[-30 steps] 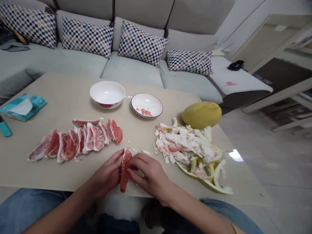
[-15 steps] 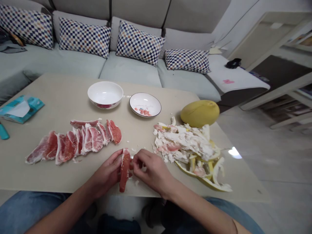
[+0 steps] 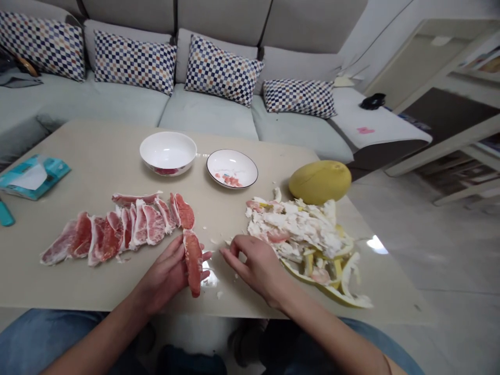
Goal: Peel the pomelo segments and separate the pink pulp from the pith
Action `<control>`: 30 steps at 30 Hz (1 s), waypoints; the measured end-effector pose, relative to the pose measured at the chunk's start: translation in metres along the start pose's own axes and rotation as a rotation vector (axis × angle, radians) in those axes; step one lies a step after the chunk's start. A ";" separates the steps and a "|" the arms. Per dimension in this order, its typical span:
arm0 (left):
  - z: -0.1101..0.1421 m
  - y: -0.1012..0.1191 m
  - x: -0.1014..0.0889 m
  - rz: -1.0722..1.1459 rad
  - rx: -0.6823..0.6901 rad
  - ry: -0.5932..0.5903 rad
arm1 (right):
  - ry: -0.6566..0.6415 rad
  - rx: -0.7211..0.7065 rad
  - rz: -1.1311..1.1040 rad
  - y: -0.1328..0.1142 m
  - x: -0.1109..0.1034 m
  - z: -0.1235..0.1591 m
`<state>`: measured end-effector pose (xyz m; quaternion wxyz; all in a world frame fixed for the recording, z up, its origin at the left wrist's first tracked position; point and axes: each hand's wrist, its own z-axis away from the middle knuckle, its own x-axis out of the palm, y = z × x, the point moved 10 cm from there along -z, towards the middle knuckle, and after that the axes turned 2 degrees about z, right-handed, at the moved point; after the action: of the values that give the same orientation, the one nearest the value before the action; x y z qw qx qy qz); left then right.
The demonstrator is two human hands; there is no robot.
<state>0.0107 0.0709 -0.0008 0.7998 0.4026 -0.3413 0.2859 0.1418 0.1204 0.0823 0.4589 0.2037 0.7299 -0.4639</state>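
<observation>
A red pomelo segment [image 3: 193,264] stands lengthwise in my left hand [image 3: 166,278], which supports it with the fingers behind and the thumb at its side. Strips of white membrane cling to its upper end. To its right, apart from it, my right hand [image 3: 255,268] has its thumb and fingertips pinched together; whatever they hold is too small to make out. A row of pomelo segments [image 3: 125,226], partly coated in white membrane, lies to the left. On the right, near my right hand, is a heap of white pith and membrane [image 3: 295,226] over yellow peel [image 3: 344,297].
A whole yellow pomelo [image 3: 320,181] rests behind the heap. Toward the back of the table [image 3: 97,156] are a white bowl [image 3: 167,148] and a dark-rimmed plate [image 3: 232,162] with small red bits. A tissue pack [image 3: 35,177] and teal handle [image 3: 5,213] lie at left. A sofa [image 3: 211,112] stands beyond.
My right hand has drawn away to the right from the segment. My left hand has shifted slightly left and up with the segment, and its fingers are more spread.
</observation>
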 end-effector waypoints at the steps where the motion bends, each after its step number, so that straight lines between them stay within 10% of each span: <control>1: 0.000 0.001 0.000 -0.006 0.009 -0.004 | -0.003 0.016 -0.040 -0.001 -0.001 0.001; 8: 0.002 0.013 -0.003 -0.056 0.132 0.041 | -0.236 0.099 -0.526 -0.025 0.024 0.016; 30: 0.016 0.014 -0.001 -0.241 0.306 0.166 | -0.162 0.263 -0.633 -0.020 0.030 0.016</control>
<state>-0.0050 0.0639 0.0119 0.7829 0.5325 -0.1762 0.2690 0.1197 0.0928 0.0638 0.3186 -0.0130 0.6521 -0.6878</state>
